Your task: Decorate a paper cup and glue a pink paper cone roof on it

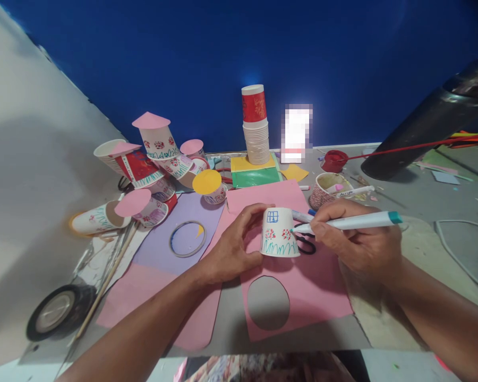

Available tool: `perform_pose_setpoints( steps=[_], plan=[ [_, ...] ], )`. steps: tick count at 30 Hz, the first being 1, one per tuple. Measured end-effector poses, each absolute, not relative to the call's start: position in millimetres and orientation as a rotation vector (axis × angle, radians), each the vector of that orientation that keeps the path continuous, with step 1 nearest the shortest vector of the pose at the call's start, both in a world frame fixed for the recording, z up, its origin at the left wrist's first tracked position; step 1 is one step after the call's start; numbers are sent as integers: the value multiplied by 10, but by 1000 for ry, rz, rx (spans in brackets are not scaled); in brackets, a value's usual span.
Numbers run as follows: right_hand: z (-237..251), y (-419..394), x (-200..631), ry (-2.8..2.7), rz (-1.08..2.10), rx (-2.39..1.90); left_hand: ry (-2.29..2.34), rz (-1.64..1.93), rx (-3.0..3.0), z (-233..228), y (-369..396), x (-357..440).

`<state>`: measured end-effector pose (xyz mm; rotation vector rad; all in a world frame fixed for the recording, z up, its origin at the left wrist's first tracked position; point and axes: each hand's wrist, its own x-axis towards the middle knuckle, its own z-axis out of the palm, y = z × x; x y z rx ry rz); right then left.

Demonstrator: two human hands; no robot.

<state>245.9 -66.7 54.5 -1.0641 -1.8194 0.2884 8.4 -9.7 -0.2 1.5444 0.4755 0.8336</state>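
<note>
On the pink paper sheet (314,286) over the worktop (418,244), an upside-down paper cup (279,232) sits gripped by the left hand (231,249), fingers curled round it. Right hand (358,239) pinches a teal marker (348,222), tip touching the cup's side. Scissors (306,241) lie just behind.

A grey flat counter (418,239) carried pink paper sheets (302,286) near the middle, a lilac sheet (163,249) to their left, decorated paper cups (143,170) at far left, and a black tape roll (59,310) at near left.
</note>
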Motion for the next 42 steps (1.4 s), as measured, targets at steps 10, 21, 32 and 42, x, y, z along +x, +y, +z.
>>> perform_pose_setpoints(
  steps=[10,21,32,42],
  plan=[
    [546,-669,2458,-1815,271,-1051,482,812,1493,3,-108,85],
    [538,-671,2457,-1814,282,-1063,455,795,1478,-27,-99,77],
    [591,-651,2418,-1836,293,-1041,450,790,1521,-21,-96,79],
    [586,-655,2425,-1828,315,-1048,487,780,1497,8,-116,89]
  ],
)
